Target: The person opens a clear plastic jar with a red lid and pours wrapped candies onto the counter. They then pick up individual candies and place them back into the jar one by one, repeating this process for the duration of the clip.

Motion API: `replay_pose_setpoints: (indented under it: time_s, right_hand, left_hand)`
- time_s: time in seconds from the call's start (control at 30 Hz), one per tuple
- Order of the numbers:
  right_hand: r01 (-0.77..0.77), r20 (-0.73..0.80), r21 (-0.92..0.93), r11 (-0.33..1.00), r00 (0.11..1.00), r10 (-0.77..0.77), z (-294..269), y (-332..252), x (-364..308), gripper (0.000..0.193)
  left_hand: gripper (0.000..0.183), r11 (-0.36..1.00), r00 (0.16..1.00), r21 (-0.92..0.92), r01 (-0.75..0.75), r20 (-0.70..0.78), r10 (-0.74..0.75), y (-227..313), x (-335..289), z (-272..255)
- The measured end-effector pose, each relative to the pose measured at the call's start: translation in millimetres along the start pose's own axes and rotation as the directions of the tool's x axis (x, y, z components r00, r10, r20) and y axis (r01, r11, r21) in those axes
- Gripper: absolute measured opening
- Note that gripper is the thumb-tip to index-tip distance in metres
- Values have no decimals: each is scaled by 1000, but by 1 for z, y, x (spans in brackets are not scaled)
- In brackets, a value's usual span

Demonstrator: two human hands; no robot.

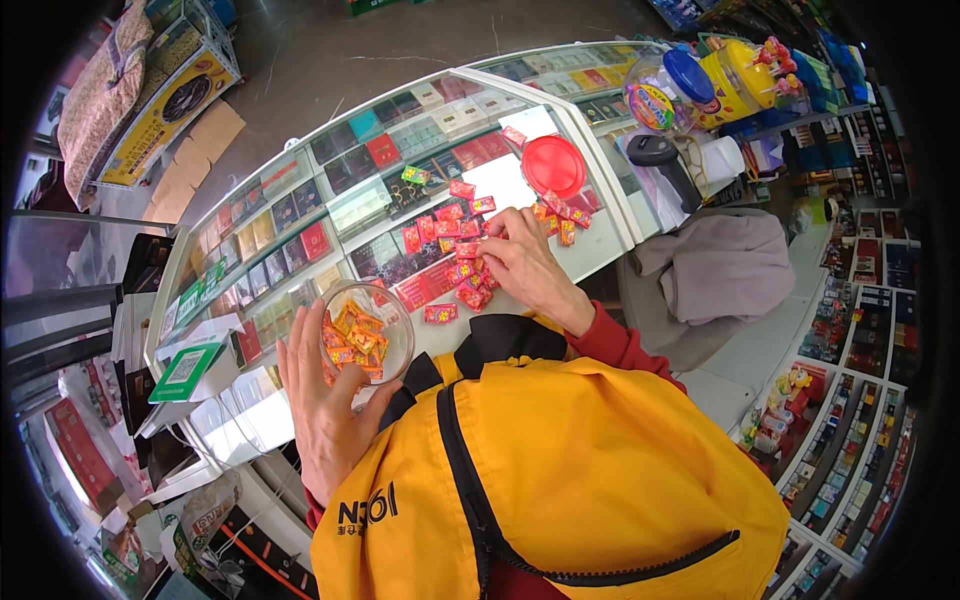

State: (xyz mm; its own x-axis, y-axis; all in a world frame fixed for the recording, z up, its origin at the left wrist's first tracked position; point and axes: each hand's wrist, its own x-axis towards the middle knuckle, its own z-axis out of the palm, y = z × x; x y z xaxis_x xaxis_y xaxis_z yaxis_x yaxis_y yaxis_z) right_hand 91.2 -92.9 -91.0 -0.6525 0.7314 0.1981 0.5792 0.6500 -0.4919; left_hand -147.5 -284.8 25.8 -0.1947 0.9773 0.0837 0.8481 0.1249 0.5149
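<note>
My left hand [325,410] is curved round the side of a clear round tub [400,325], fingers along its left and thumb at its near side. Orange-wrapped candies [355,335] lie inside the tub. On the glass counter to its right is a loose spread of small red-wrapped candies [425,228]. Over that spread, my right hand [530,262] has its fingertips drawn together at the edge of a red-wrapped candy [467,250]. More red and orange candies [567,233] sit beyond its knuckles. One green-wrapped candy [415,175] lies apart toward the far side.
A round red lid [553,167] rests on the counter near a white sheet [495,180]. The glass display counter [330,215] holds rows of boxes. A black handheld scanner [665,170] and candy jars [655,95] stand at right, a green code stand [185,370] at left.
</note>
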Motion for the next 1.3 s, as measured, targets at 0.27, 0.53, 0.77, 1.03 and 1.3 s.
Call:
replay_pose_setpoints:
  time_s: [0.27,0.53,0.77,1.03,1.3]
  right_hand:
    - [-90,-15,-80,993,996,89,2,8,-8,23]
    - [-30,18,119,992,999,28,28,8,4,29]
    - [27,96,95,995,995,-36,20,7,0,32]
    - [-17,93,74,997,996,10,23,0,8,30]
    - [-101,73,-92,991,991,108,15,16,0,27]
  left_hand:
    - [35,1000,1000,1,13,-2,-13,2,-1,-2]
    - [35,1000,1000,1,15,4,-15,2,-1,-1]
    - [35,1000,1000,7,12,-3,-12,1,-2,0]
    - [34,1000,1000,-6,1,-4,-1,0,-2,0]
    - [33,1000,1000,-7,-19,-9,19,-2,-3,2]
